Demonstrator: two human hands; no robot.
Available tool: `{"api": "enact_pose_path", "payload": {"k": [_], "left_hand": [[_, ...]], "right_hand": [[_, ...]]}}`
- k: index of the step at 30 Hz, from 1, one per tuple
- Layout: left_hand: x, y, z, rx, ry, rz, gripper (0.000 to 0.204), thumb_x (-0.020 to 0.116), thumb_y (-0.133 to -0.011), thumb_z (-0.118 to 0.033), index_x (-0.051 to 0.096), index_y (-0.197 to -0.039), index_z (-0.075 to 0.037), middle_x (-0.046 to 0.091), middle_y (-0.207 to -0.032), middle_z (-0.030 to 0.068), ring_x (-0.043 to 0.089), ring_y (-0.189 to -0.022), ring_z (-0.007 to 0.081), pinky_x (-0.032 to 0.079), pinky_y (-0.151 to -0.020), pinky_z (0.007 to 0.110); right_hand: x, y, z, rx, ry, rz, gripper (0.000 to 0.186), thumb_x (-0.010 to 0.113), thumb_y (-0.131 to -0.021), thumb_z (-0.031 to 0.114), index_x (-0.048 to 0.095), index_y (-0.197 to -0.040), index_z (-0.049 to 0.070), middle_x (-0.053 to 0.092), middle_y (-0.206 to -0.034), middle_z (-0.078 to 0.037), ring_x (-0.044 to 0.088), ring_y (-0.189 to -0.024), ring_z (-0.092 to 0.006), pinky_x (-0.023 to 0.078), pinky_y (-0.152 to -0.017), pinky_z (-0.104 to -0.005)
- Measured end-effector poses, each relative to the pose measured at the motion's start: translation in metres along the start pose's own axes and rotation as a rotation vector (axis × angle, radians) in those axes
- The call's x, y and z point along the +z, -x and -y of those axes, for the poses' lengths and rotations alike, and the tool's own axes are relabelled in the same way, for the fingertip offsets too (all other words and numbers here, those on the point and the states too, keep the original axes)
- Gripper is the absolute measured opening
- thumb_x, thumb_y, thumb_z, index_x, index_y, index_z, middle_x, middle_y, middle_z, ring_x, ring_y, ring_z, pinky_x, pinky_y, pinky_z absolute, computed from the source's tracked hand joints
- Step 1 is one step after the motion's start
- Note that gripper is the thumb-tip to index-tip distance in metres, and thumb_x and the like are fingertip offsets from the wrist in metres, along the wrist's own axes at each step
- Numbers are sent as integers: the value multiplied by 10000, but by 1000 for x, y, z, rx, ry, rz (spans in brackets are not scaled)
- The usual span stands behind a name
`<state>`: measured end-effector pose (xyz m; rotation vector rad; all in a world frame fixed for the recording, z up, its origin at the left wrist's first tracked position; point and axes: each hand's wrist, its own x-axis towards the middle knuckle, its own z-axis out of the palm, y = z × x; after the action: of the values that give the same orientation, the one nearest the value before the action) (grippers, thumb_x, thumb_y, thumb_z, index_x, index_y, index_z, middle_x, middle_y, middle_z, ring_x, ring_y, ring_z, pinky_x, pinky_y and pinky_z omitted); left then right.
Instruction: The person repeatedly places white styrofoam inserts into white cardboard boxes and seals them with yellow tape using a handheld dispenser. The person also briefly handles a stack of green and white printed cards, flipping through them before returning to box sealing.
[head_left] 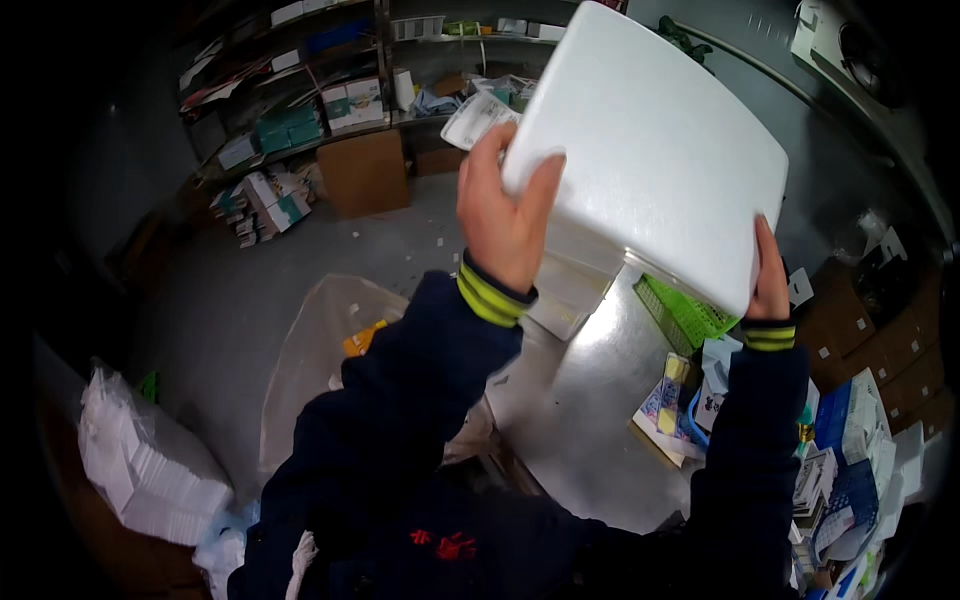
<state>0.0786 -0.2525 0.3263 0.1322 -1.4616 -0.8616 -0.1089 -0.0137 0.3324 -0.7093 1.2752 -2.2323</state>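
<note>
White, smooth, round-cornered panel (660, 150) is grasped by the fingers of the left hand (508, 225) and the right hand (770, 285) at opposite edges, probably because its width needs two-sided support. It is tilted above the shiny grey metal bench (605, 385), where a bright green perforated plastic basket (682, 312) rests.

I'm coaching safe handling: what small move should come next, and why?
Perhaps lift the white panel slightly, keeping both hands on it: the left hand and right hand hold opposite sides, and its near edge hides part of the green basket, so a knock seems possible.
</note>
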Motion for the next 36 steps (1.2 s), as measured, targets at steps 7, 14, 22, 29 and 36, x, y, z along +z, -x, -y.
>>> {"api": "enact_pose_path", "payload": {"k": [7,14,22,29,36], "left_hand": [[47,-97,188,-20,-315,304,511,578,-860,-294,419,-1224,27,544,-1105,264,534,-1000,406,433,-838,432],[-43,20,151,-23,-55,496,465,577,-873,-212,447,-1253,21,525,-1222,210,507,-1135,334,390,-956,378],[-241,83,21,-437,761,696,213,474,-906,-18,590,-1082,8,607,-1077,151,586,-964,302,452,-850,358],[-372,52,-52,-102,1150,637,276,422,-954,-144,589,-1107,13,553,-1132,188,529,-1003,317,403,-861,389],[-570,28,-81,-84,1088,576,251,435,-948,-82,605,-1081,45,545,-1110,227,539,-976,332,436,-820,392]], "right_hand": [[58,-162,-24,-89,866,-377,588,630,-812,281,454,-1280,-28,562,-1188,-149,554,-1032,-209,451,-829,-316],[32,-159,-30,-130,856,-382,533,610,-843,353,522,-1245,15,565,-1173,-78,542,-1013,-177,450,-816,-295],[72,-83,-160,-904,878,-369,453,572,-894,231,483,-1218,-72,543,-1172,-201,570,-997,-256,457,-880,-331],[239,122,-463,43,564,268,219,549,-876,28,565,-1087,-30,623,-956,-81,600,-876,-147,472,-790,-259],[537,198,-527,-276,564,1021,178,588,-783,-7,616,-958,-2,635,-834,-143,627,-752,-266,492,-683,-301]]}}
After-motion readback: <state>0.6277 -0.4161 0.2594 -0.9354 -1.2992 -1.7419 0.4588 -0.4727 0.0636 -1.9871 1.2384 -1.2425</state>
